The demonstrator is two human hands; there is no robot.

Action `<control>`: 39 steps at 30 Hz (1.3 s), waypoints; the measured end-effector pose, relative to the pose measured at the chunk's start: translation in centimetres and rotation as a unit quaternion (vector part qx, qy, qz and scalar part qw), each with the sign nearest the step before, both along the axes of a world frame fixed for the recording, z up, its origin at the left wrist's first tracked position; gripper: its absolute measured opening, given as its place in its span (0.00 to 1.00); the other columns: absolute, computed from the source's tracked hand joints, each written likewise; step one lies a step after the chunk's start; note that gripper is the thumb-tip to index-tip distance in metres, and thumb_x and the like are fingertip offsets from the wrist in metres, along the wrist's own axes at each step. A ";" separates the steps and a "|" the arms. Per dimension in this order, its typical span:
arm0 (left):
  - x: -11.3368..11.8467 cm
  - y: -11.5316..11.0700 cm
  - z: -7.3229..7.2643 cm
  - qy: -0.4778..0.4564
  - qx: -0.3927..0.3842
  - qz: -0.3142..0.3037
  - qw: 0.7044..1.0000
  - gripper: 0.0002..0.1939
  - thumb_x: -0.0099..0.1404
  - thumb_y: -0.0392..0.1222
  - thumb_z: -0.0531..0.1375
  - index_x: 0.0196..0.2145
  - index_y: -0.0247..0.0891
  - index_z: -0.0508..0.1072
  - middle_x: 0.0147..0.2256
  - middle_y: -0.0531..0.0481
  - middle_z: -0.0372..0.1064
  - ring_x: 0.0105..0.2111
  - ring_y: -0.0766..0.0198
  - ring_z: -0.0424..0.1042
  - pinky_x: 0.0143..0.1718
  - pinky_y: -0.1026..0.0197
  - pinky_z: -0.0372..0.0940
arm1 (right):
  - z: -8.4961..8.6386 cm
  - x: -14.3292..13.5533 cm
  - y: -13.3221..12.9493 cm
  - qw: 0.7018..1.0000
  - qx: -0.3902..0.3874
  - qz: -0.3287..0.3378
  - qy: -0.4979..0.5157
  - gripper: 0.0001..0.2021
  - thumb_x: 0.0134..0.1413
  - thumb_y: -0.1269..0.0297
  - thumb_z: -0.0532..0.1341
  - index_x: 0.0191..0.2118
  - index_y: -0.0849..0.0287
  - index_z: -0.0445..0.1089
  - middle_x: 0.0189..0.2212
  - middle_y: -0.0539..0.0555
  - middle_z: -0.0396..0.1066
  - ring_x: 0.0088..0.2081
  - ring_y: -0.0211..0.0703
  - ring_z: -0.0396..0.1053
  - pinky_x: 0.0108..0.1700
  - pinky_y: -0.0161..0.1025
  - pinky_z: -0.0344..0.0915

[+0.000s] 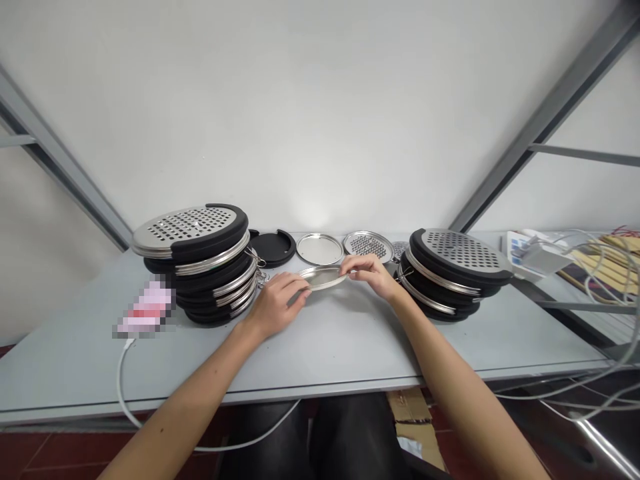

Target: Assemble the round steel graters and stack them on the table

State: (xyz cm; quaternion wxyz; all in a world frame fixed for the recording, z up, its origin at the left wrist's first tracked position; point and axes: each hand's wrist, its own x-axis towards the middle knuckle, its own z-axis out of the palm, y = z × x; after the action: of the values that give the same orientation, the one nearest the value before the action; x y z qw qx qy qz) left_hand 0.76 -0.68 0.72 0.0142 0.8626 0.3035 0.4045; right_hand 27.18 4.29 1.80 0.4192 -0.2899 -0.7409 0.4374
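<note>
A shallow round metal plate (324,277) with a raised rim is held between my two hands, tilted a little above the grey table. My left hand (279,303) pinches its left edge between thumb and fingers. The opposite edge is gripped by my right hand (371,273), its fingers closed on the rim. Just behind lie a similar metal plate (320,250), a round grater disc (369,247) with a perforated middle, and a black round holder (274,248) with a raised part-rim.
Tall stacks of black-rimmed round graters stand at left (193,230) and right (463,252), wire clasps hanging off them. A blurred-out pink object (146,310) with a white cable (121,373) lies at left. Metal shelf posts (540,127) flank the table (340,360).
</note>
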 end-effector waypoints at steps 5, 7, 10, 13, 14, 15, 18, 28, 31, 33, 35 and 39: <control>0.1 0.0 -0.2 0.014 -0.023 -0.018 0.999 0.06 0.70 0.37 0.55 0.39 0.39 0.72 0.37 0.48 0.73 0.38 0.61 0.71 0.45 0.55 0.66 | -1.2 -0.6 0.9 0.966 0.066 -0.249 -0.006 0.15 0.48 0.67 0.54 0.41 0.57 0.74 0.46 0.58 0.72 0.50 0.50 0.67 0.52 0.48 0.64; 0.2 0.0 -0.3 0.022 -0.031 -0.021 0.999 0.06 0.69 0.37 0.55 0.38 0.38 0.73 0.36 0.48 0.73 0.38 0.61 0.71 0.45 0.55 0.66 | -2.0 -0.6 1.4 0.907 0.103 -0.406 -0.048 0.17 0.51 0.65 0.53 0.45 0.61 0.72 0.49 0.63 0.68 0.54 0.53 0.63 0.55 0.51 0.61; 0.2 -0.1 -0.4 0.036 -0.041 -0.022 0.998 0.06 0.69 0.37 0.56 0.38 0.38 0.73 0.36 0.47 0.73 0.38 0.60 0.71 0.44 0.55 0.66 | -3.2 -0.4 2.2 0.831 0.110 -0.520 -0.163 0.23 0.53 0.63 0.55 0.53 0.68 0.66 0.56 0.71 0.61 0.60 0.59 0.56 0.61 0.55 0.53; 0.3 -0.1 -0.3 0.036 -0.035 -0.032 0.998 0.06 0.68 0.37 0.56 0.37 0.37 0.73 0.35 0.47 0.72 0.37 0.60 0.71 0.43 0.55 0.66 | -4.2 -0.4 2.7 0.792 0.056 -0.532 -0.295 0.28 0.54 0.61 0.56 0.58 0.73 0.61 0.60 0.73 0.55 0.63 0.64 0.50 0.63 0.57 0.48; 0.3 -0.1 -0.3 0.033 -0.032 -0.035 0.998 0.06 0.68 0.37 0.56 0.37 0.37 0.73 0.35 0.47 0.72 0.37 0.60 0.70 0.42 0.55 0.66 | -4.4 -0.4 2.8 0.783 0.036 -0.523 -0.336 0.28 0.55 0.60 0.55 0.58 0.73 0.61 0.60 0.73 0.56 0.63 0.65 0.50 0.63 0.58 0.46; 0.3 -0.1 -0.3 0.032 -0.030 -0.037 0.998 0.06 0.68 0.37 0.56 0.37 0.37 0.74 0.35 0.47 0.72 0.37 0.60 0.70 0.42 0.55 0.66 | -4.6 -0.5 2.9 0.775 0.023 -0.511 -0.370 0.27 0.56 0.59 0.54 0.58 0.72 0.61 0.60 0.72 0.57 0.62 0.64 0.51 0.63 0.58 0.45; 0.3 -0.1 -0.2 0.032 -0.031 -0.041 0.998 0.05 0.68 0.36 0.57 0.37 0.37 0.74 0.35 0.47 0.72 0.37 0.60 0.70 0.42 0.55 0.66 | -5.0 -0.7 3.2 0.772 0.025 -0.473 -0.423 0.26 0.59 0.58 0.52 0.58 0.69 0.62 0.59 0.68 0.60 0.62 0.61 0.53 0.64 0.56 0.44; 0.4 -0.1 -0.3 0.038 -0.026 -0.043 0.998 0.04 0.67 0.35 0.58 0.36 0.37 0.74 0.34 0.48 0.73 0.36 0.61 0.71 0.42 0.56 0.66 | -5.5 -0.2 4.4 0.819 0.106 -0.443 -0.348 0.25 0.56 0.59 0.54 0.57 0.69 0.65 0.56 0.66 0.65 0.60 0.58 0.55 0.63 0.52 0.48; 0.4 -0.1 -0.3 0.041 -0.026 -0.041 0.998 0.05 0.67 0.35 0.58 0.35 0.37 0.74 0.34 0.48 0.73 0.36 0.61 0.71 0.41 0.56 0.67 | -5.3 -0.1 4.2 0.787 0.076 -0.528 -0.309 0.26 0.55 0.57 0.55 0.56 0.68 0.64 0.57 0.67 0.62 0.62 0.63 0.49 0.63 0.58 0.45; 0.4 -0.1 -0.3 0.044 -0.026 -0.042 0.998 0.05 0.66 0.35 0.58 0.35 0.37 0.74 0.33 0.48 0.73 0.35 0.61 0.71 0.41 0.56 0.67 | -5.2 -0.1 4.0 0.774 0.039 -0.560 -0.294 0.29 0.53 0.56 0.55 0.58 0.68 0.62 0.60 0.69 0.57 0.63 0.66 0.46 0.62 0.60 0.45; 0.4 -0.1 -0.3 0.046 -0.027 -0.045 0.998 0.04 0.66 0.35 0.58 0.35 0.37 0.74 0.33 0.48 0.73 0.35 0.61 0.71 0.41 0.56 0.67 | -5.3 -0.1 3.9 0.782 0.011 -0.554 -0.285 0.30 0.53 0.56 0.55 0.58 0.68 0.61 0.60 0.70 0.55 0.63 0.65 0.48 0.62 0.60 0.47; 0.5 -0.1 -0.3 0.043 -0.031 -0.047 0.998 0.04 0.66 0.35 0.58 0.35 0.37 0.74 0.33 0.48 0.73 0.36 0.61 0.71 0.42 0.55 0.67 | -5.2 0.1 4.0 0.806 -0.009 -0.526 -0.273 0.29 0.53 0.57 0.54 0.58 0.70 0.60 0.59 0.71 0.56 0.60 0.62 0.54 0.61 0.55 0.51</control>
State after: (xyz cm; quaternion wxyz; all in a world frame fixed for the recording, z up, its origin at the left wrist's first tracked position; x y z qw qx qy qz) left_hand 1.21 -0.80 0.46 0.0467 0.8915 0.2753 0.3568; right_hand 27.24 8.29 -3.41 0.3632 -0.7460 -0.5551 0.0596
